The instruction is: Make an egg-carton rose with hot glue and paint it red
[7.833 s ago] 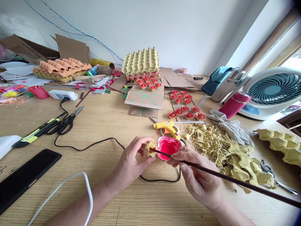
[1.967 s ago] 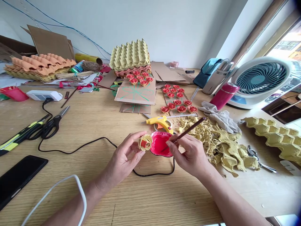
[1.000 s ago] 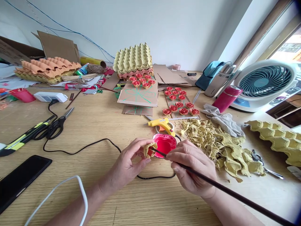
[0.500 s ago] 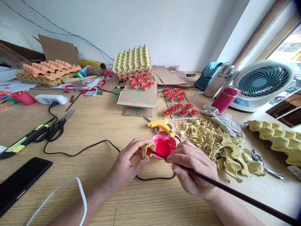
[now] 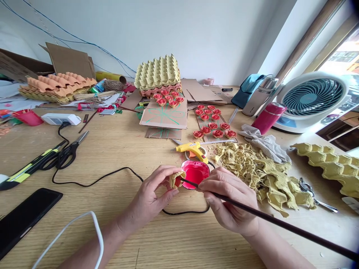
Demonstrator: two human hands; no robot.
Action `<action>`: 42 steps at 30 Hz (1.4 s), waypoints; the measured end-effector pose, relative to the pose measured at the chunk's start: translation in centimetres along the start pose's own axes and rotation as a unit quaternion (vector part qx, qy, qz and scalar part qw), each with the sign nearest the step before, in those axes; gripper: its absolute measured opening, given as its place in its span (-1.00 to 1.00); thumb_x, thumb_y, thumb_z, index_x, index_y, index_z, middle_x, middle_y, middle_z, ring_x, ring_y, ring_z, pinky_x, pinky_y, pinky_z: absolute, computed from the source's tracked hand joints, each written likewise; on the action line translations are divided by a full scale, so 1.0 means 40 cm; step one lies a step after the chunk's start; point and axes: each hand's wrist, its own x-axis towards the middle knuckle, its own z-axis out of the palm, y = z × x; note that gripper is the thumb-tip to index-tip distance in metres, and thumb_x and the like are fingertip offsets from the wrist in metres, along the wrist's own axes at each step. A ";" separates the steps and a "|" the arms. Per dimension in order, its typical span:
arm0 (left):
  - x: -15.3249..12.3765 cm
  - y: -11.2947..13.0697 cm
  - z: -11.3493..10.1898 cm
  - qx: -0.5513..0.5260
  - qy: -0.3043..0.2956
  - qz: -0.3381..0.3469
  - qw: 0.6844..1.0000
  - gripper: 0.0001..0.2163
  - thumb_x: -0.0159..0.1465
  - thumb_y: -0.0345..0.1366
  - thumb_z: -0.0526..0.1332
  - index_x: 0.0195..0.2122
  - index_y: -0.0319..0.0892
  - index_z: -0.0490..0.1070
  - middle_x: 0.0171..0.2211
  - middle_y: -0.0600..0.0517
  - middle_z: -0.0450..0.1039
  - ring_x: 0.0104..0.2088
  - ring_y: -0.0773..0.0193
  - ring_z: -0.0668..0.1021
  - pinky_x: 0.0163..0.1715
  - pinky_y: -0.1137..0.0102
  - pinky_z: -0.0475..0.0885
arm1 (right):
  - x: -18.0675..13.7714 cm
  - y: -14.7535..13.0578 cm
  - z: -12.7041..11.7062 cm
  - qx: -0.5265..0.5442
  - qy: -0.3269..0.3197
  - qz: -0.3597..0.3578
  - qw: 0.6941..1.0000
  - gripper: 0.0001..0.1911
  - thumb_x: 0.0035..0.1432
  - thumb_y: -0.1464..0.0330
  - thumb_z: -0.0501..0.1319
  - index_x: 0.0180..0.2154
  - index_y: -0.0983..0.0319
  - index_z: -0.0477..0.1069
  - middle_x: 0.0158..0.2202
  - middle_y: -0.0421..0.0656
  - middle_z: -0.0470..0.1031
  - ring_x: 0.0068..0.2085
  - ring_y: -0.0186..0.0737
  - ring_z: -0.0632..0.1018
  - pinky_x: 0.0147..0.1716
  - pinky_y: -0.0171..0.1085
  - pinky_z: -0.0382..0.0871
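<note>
My left hand (image 5: pixel 153 196) pinches a small yellow egg-carton rose (image 5: pixel 175 179) just above the wooden table (image 5: pixel 117 145). My right hand (image 5: pixel 228 200) grips a long dark paintbrush (image 5: pixel 269 220); its red tip rests on the rose. A dish of red paint (image 5: pixel 195 174) stands right behind both hands. A yellow glue gun (image 5: pixel 192 148) lies beyond the dish, and its black cord loops under my hands.
Painted red roses (image 5: pixel 213 125) sit on cardboard strips further back, in front of stacked egg trays (image 5: pixel 157 73). Yellow carton scraps (image 5: pixel 260 173) and a cut tray (image 5: pixel 328 162) lie to the right. Scissors (image 5: pixel 68 151), a phone (image 5: pixel 25 216), a white cable (image 5: pixel 81 231) and a fan (image 5: pixel 311 99) surround the area.
Two seconds ago the brush tip was in the paint dish; it then swung over to the rose. More red now shows on the rose. The left hand stays put.
</note>
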 end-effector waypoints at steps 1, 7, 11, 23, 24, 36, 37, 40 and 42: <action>0.000 -0.001 0.000 0.002 0.002 -0.004 1.000 -0.65 0.40 -0.32 0.25 0.21 0.01 0.41 0.10 -0.08 0.45 0.06 0.17 0.55 -0.05 0.39 0.54 | -0.003 0.000 -0.001 0.007 0.004 0.007 1.000 -0.84 0.29 0.53 0.18 -0.14 0.27 0.48 -0.40 -0.10 0.55 -0.38 -0.23 0.57 -0.31 -0.22 0.49; 0.002 -0.002 0.000 -0.007 0.010 -0.014 1.000 -0.65 0.41 -0.31 0.25 0.21 0.01 0.41 0.09 -0.08 0.46 0.04 0.17 0.56 -0.04 0.37 0.55 | -0.008 0.001 -0.002 0.022 0.021 0.022 0.999 -0.84 0.31 0.49 0.16 -0.12 0.25 0.48 -0.41 -0.12 0.54 -0.42 -0.23 0.54 -0.34 -0.20 0.48; 0.000 0.001 0.000 -0.013 0.005 -0.022 1.000 -0.65 0.40 -0.30 0.26 0.20 0.01 0.41 0.08 -0.07 0.46 0.00 0.20 0.57 -0.06 0.38 0.55 | 0.002 0.000 0.002 -0.006 -0.017 -0.026 0.999 -0.86 0.34 0.47 0.16 -0.12 0.31 0.48 -0.38 -0.06 0.57 -0.36 -0.19 0.59 -0.26 -0.19 0.50; -0.001 -0.007 0.000 -0.018 0.018 -0.043 0.999 -0.66 0.39 -0.27 0.27 0.19 -0.01 0.42 0.09 -0.08 0.45 -0.01 0.19 0.57 -0.05 0.36 0.55 | 0.000 -0.002 -0.003 -0.005 -0.031 -0.046 0.998 -0.81 0.34 0.47 0.09 -0.10 0.28 0.45 -0.38 -0.06 0.56 -0.37 -0.20 0.54 -0.25 -0.15 0.51; -0.001 -0.007 0.000 -0.019 0.016 -0.041 0.999 -0.66 0.39 -0.27 0.27 0.19 -0.01 0.42 0.08 -0.08 0.45 -0.01 0.19 0.57 -0.04 0.36 0.55 | 0.000 -0.001 -0.002 -0.008 -0.029 -0.043 0.999 -0.81 0.34 0.47 0.10 -0.09 0.28 0.45 -0.38 -0.07 0.56 -0.37 -0.20 0.55 -0.25 -0.15 0.51; -0.005 -0.016 -0.001 -0.092 0.014 -0.077 0.993 -0.67 0.38 -0.27 0.30 0.16 -0.05 0.41 0.07 -0.09 0.47 0.04 0.17 0.56 0.09 0.32 0.49 | -0.017 0.007 -0.009 0.007 0.012 0.048 0.999 -0.84 0.32 0.50 0.15 -0.12 0.21 0.46 -0.41 -0.14 0.55 -0.44 -0.22 0.53 -0.36 -0.19 0.45; -0.005 -0.019 -0.001 -0.109 0.015 -0.087 0.990 -0.66 0.37 -0.27 0.31 0.16 -0.05 0.40 0.08 -0.08 0.48 0.04 0.18 0.57 0.09 0.33 0.48 | -0.023 0.009 -0.010 0.014 0.019 0.061 0.998 -0.83 0.32 0.50 0.16 -0.12 0.21 0.47 -0.41 -0.14 0.56 -0.42 -0.21 0.54 -0.35 -0.19 0.45; -0.003 -0.023 -0.002 -0.185 0.014 -0.106 0.977 -0.66 0.36 -0.27 0.33 0.12 -0.01 0.35 0.04 -0.03 0.49 -0.04 0.23 0.62 -0.01 0.37 0.53 | -0.040 0.018 -0.013 0.055 0.046 0.114 0.991 -0.81 0.35 0.52 0.16 -0.10 0.21 0.48 -0.40 -0.16 0.56 -0.42 -0.25 0.55 -0.36 -0.23 0.46; 0.001 -0.020 -0.003 -0.232 0.017 -0.114 0.966 -0.66 0.35 -0.24 0.34 0.11 -0.01 0.33 -0.04 0.00 0.51 -0.17 0.27 0.64 -0.15 0.40 0.56 | -0.046 0.023 -0.013 0.079 0.063 0.153 0.983 -0.81 0.38 0.52 0.15 -0.07 0.20 0.47 -0.38 -0.18 0.56 -0.41 -0.29 0.57 -0.39 -0.30 0.48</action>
